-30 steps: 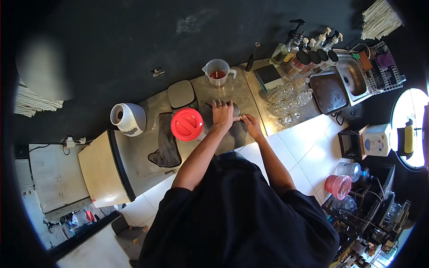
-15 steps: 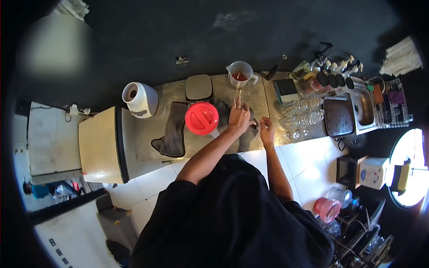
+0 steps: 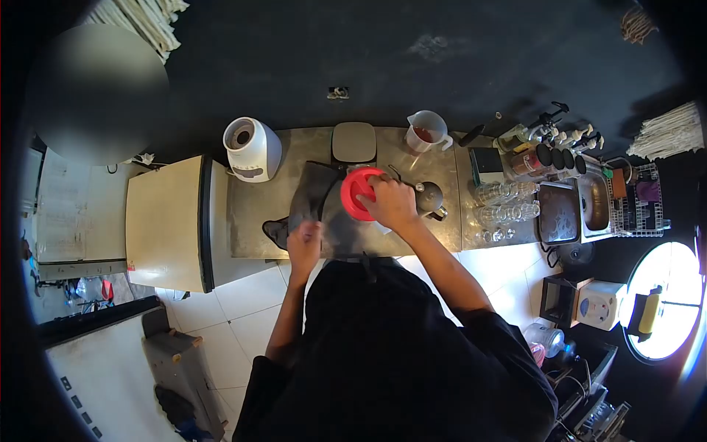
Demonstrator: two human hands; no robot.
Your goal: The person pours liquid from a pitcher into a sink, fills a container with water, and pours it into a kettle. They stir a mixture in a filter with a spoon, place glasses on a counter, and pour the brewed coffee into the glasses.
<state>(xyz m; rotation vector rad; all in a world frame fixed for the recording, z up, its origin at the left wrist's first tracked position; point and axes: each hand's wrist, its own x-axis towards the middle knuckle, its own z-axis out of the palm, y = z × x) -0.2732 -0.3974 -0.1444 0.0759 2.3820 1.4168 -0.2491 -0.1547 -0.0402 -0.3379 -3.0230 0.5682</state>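
Note:
My right hand [image 3: 394,202] is over a round red lid [image 3: 353,193], its fingers closed on the raised grip across the middle. The vessel under the lid is mostly hidden. My left hand [image 3: 304,241], smeared by motion, hovers near the counter's front edge beside a dark grey cloth [image 3: 313,193]; its fingers are too blurred to read. Just right of my right hand stands a small dark kettle [image 3: 428,197] with a handle. A flat grey square scale [image 3: 354,141] lies behind the red lid.
On the metal counter [image 3: 254,228], a white appliance [image 3: 252,151] stands at the left. Toward the back is a measuring jug [image 3: 428,131] with reddish liquid. Glass bottles [image 3: 508,202], dark-lidded jars [image 3: 532,158] and pump bottles lie and stand to the right, before a sink [image 3: 593,202].
Both hands have left the kettle area and moved left. My right hand has taken hold of the red lid, and my left hand has come down by the cloth. The view has shifted slightly.

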